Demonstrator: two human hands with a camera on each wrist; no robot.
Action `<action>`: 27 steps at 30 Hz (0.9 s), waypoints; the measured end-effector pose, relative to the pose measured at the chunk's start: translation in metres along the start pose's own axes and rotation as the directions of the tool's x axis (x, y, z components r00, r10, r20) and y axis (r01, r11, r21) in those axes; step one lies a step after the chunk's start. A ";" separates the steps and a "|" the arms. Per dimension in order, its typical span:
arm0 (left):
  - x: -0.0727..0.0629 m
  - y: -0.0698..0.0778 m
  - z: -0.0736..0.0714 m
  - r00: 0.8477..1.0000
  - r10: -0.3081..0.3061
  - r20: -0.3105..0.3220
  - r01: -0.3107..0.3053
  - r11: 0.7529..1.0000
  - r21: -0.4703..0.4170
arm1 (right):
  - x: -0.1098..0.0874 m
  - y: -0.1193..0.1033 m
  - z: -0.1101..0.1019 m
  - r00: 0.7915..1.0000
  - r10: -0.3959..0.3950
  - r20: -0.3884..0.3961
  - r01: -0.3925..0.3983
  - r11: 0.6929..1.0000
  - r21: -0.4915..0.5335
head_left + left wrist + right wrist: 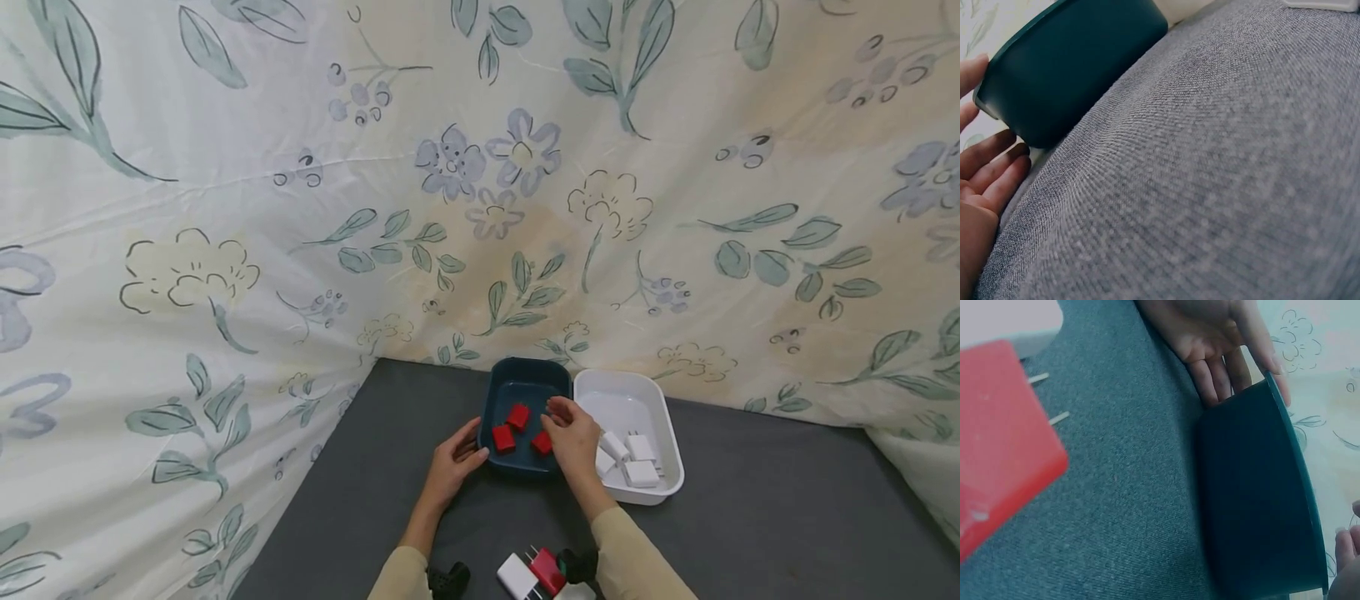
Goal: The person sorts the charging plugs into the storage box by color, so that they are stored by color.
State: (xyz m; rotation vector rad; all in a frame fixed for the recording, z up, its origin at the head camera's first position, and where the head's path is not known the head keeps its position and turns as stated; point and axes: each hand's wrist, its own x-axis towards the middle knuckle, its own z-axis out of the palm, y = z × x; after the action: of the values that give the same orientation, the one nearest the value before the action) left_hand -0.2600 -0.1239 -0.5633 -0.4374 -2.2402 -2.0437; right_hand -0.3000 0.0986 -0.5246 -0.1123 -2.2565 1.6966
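Observation:
In the head view a dark teal bin (525,390) holds several small red power adapters (504,438). My left hand (453,457) rests against the bin's left side, its fingers fairly straight along the outer wall and rim. In the left wrist view its fingers (1004,178) lie beside the bin wall (1079,69). My right hand (573,437) hovers over the bin's right rim, its thumb and fingers bent loosely above a red adapter (542,442). Nothing shows between those fingertips. Only part of the right hand (1349,556) appears in the right wrist view.
A white bin (621,385) with several white adapters (640,474) stands against the teal bin's right side. Nearer the person lie a white adapter (517,575) and a red adapter (547,571) with prongs. Floral cloth (480,250) hangs behind the dark grey table surface (750,500).

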 end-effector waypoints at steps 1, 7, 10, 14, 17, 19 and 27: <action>0.000 0.000 0.000 1.000 0.000 0.001 0.000 1.000 0.003 | 0.000 0.000 0.000 1.000 0.002 -0.002 -0.002 1.000 -0.012; 0.000 0.001 0.000 1.000 -0.008 0.005 0.008 1.000 0.012 | -0.003 0.001 -0.002 0.999 -0.046 0.014 0.047 0.997 -0.064; 0.000 0.000 0.000 1.000 -0.004 0.002 0.004 1.000 0.009 | -0.003 0.001 -0.003 0.997 -0.071 0.024 0.072 0.995 -0.067; 0.001 0.000 0.000 1.000 -0.003 0.000 0.003 1.000 0.007 | -0.004 0.001 -0.005 0.996 -0.077 0.040 0.080 0.995 -0.062; 0.001 -0.001 0.000 1.000 -0.003 -0.001 0.003 1.000 0.006 | -0.005 0.002 -0.007 0.995 -0.088 0.054 0.092 0.993 -0.074; 0.001 -0.002 0.001 1.000 -0.001 -0.004 0.001 1.000 0.003 | -0.005 0.002 -0.009 0.993 -0.104 0.064 0.109 0.990 -0.086; 0.001 -0.001 0.000 1.000 -0.018 -0.011 0.018 1.000 0.008 | -0.007 0.004 -0.013 0.988 -0.138 0.070 0.144 0.985 -0.095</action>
State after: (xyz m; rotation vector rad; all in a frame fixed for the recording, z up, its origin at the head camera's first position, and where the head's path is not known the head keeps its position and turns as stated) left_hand -0.2607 -0.1234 -0.5640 -0.4061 -2.2541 -2.0395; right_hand -0.2897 0.1103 -0.5260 0.0781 -2.3356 1.5358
